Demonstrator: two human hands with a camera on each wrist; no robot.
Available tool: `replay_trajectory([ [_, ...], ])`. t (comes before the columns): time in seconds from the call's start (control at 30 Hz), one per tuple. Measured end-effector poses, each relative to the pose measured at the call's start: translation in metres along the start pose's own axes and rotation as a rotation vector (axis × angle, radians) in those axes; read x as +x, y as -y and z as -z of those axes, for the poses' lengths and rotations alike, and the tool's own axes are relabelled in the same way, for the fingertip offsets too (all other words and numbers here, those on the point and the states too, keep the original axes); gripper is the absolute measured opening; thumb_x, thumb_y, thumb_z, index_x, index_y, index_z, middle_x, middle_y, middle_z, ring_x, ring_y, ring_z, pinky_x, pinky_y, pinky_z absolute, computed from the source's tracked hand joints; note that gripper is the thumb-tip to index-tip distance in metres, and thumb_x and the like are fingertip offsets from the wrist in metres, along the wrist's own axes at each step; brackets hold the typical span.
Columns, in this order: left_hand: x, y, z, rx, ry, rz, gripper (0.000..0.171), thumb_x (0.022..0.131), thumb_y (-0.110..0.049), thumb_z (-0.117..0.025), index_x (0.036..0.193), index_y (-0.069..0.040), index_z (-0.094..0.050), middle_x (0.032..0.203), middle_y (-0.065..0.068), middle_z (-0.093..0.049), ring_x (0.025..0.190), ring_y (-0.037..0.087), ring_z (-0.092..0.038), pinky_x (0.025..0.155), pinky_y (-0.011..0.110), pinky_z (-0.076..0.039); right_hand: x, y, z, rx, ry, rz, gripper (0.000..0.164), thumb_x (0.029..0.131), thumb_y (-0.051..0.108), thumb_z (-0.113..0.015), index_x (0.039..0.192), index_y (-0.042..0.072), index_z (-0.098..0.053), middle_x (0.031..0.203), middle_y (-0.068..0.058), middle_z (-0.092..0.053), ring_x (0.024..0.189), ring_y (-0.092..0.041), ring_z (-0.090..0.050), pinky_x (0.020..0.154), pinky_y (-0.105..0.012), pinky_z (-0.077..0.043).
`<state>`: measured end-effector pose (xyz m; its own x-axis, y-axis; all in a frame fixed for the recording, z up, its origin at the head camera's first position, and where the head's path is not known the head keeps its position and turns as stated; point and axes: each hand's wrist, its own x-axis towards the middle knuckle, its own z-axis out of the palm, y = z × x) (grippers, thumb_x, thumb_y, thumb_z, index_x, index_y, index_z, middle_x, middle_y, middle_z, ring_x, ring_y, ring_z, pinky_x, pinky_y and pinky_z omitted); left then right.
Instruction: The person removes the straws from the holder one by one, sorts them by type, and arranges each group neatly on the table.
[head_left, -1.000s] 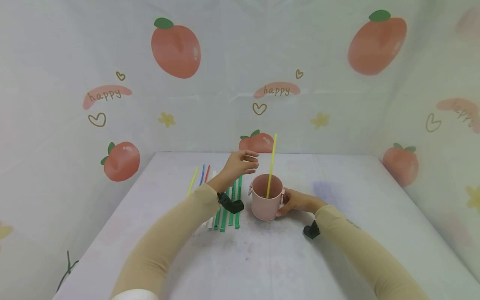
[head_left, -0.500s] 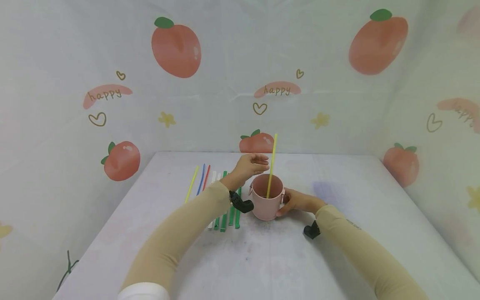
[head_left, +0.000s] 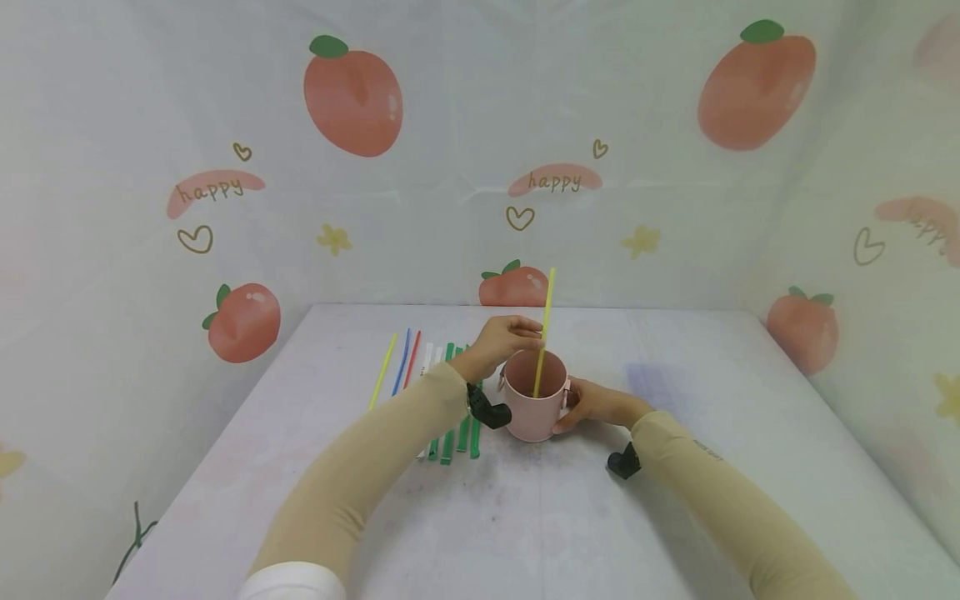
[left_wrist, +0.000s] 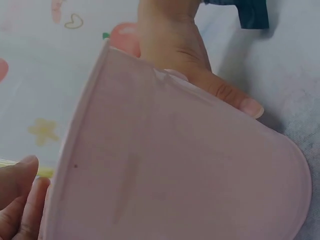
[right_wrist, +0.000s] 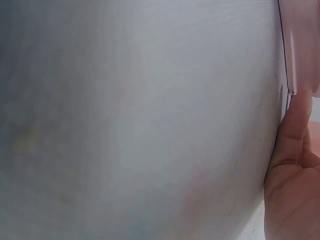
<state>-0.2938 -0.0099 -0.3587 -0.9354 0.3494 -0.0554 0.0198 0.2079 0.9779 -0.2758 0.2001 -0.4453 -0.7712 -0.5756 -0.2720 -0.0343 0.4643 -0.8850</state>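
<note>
A pink bucket (head_left: 531, 419) with small side rings stands upright on the table. A yellow straw (head_left: 549, 296) leans in it, its upper part rising well above the rim. My left hand (head_left: 498, 342) is just above the rim, thumb and fingers pinching the straw partway up. In the left wrist view, the thumb (left_wrist: 26, 167) lies against the yellow straw (left_wrist: 46, 173) beside the bucket's rim. At the bucket's right side, my right hand (head_left: 603, 405) grips it with thumb in front; its other fingers are partly hidden. The right wrist view catches this hand (right_wrist: 292, 195) at the bucket's wall (right_wrist: 302, 45).
Left of the bucket lie a yellow straw (head_left: 382, 372), a blue straw (head_left: 402, 362) and a red straw (head_left: 412, 360). Several green-wrapped strips (head_left: 447, 446) and white ones lie closer, partly under the left forearm. A printed curtain (head_left: 450, 225) hangs behind the table.
My left hand has moved right and slightly down, from left of the bucket to the standing yellow straw, and its fingers have closed on it. The right hand and bucket have stayed put.
</note>
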Motion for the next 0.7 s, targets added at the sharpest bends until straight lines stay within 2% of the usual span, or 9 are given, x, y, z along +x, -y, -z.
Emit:
replay_trajectory([
  [0.3, 0.0030, 0.0027, -0.0012, -0.012, 0.016, 0.006, 0.029, 0.088, -0.003, -0.069, 0.117, 0.001, -0.065, 0.112, 0.017, -0.067, 0.105, 0.024, -0.064, 0.093, 0.030, -0.053, -0.0014, 0.0010, 0.0000, -0.004, 0.002, -0.003, 0.061, 0.076, 0.010, -0.082, 0.125, 0.001, -0.047, 0.108, -0.004, -0.052, 0.102, -0.019, -0.049, 0.094, -0.030, -0.039],
  [0.57, 0.0054, 0.0047, -0.0016, -0.010, 0.022, 0.006, 0.029, 0.088, -0.003, -0.069, 0.116, 0.000, -0.065, 0.111, 0.015, -0.068, 0.104, 0.022, -0.064, 0.093, 0.030, -0.053, -0.0024, 0.0028, -0.0009, -0.009, -0.005, -0.007, 0.056, 0.076, 0.010, -0.082, 0.121, 0.002, -0.048, 0.103, -0.004, -0.048, 0.097, -0.020, -0.044, 0.085, -0.031, -0.037],
  [0.7, 0.0067, 0.0055, -0.0014, -0.007, 0.018, 0.009, 0.028, 0.088, -0.003, -0.069, 0.116, 0.000, -0.066, 0.111, 0.015, -0.068, 0.104, 0.022, -0.064, 0.093, 0.030, -0.053, -0.0024, 0.0027, -0.0011, -0.012, -0.007, -0.009, 0.057, 0.076, 0.010, -0.082, 0.122, 0.002, -0.048, 0.103, -0.004, -0.049, 0.098, -0.021, -0.044, 0.086, -0.032, -0.036],
])
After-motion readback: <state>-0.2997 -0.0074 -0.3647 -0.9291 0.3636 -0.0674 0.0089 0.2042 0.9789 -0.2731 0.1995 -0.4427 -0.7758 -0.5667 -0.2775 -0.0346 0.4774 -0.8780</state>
